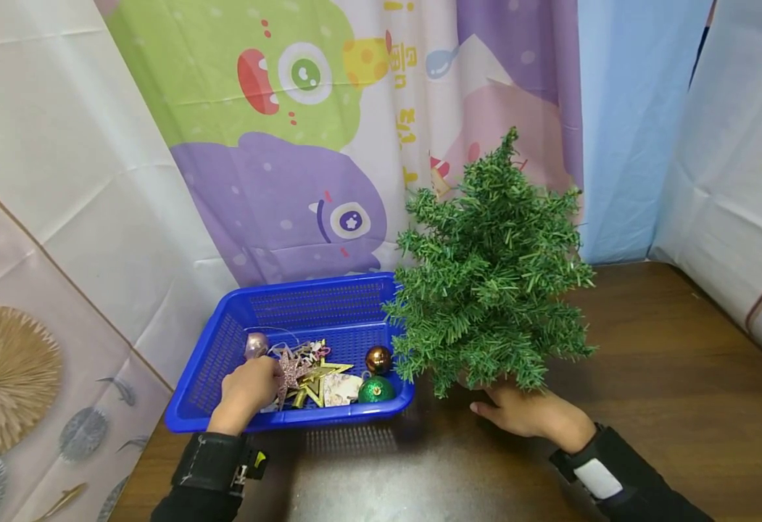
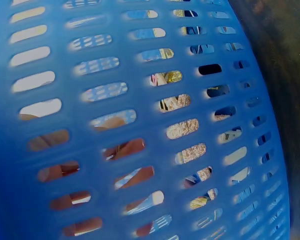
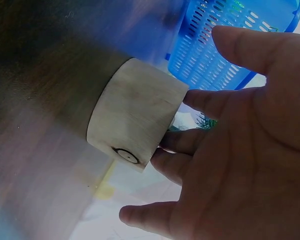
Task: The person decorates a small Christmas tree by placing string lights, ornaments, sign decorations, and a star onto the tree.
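Note:
In the head view my left hand reaches into a blue plastic basket, beside a pink glitter star. Its fingertips are hidden, so any hold on the star is unclear; the left wrist view mostly shows the slotted basket wall. A small green artificial Christmas tree stands right of the basket. Below its branches is my right hand. In the right wrist view its fingers extend and touch the rim of the tree's pale round wooden base, with the thumb held apart.
Inside the basket lie a gold star, a brown shiny ball, a green ball, a pale pink ball and a whitish patterned ornament. The brown wooden table meets a cartoon-printed curtain behind.

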### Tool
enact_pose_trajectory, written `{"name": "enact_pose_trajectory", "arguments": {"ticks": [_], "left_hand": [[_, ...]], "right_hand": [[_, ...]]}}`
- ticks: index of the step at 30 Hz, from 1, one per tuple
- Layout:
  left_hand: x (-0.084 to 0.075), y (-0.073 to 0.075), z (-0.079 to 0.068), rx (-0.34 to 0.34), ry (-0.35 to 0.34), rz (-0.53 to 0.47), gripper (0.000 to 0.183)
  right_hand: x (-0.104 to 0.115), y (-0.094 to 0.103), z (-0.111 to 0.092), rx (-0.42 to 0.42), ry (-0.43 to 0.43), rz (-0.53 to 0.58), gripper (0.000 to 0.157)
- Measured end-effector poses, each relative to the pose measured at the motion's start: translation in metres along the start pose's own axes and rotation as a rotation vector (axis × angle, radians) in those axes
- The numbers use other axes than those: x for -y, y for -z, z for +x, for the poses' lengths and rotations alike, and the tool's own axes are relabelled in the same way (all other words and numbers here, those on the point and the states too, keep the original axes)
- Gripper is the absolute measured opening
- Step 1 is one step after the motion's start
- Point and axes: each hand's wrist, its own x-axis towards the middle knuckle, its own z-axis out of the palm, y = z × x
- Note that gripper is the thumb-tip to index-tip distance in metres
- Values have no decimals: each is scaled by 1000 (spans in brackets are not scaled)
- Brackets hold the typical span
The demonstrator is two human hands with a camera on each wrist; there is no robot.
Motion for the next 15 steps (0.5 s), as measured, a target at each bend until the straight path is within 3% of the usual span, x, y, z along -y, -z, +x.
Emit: {"name": "enact_pose_trajectory", "arguments": {"ticks": [6, 15], "left_hand": [[0, 3, -3, -31, -4, -22, 27], [-2, 6, -7, -105, -21, -73, 5]], "right_hand": [[-1, 0, 0, -28, 37, -34, 51], [0, 0, 1, -42, 58, -79, 49]]}}
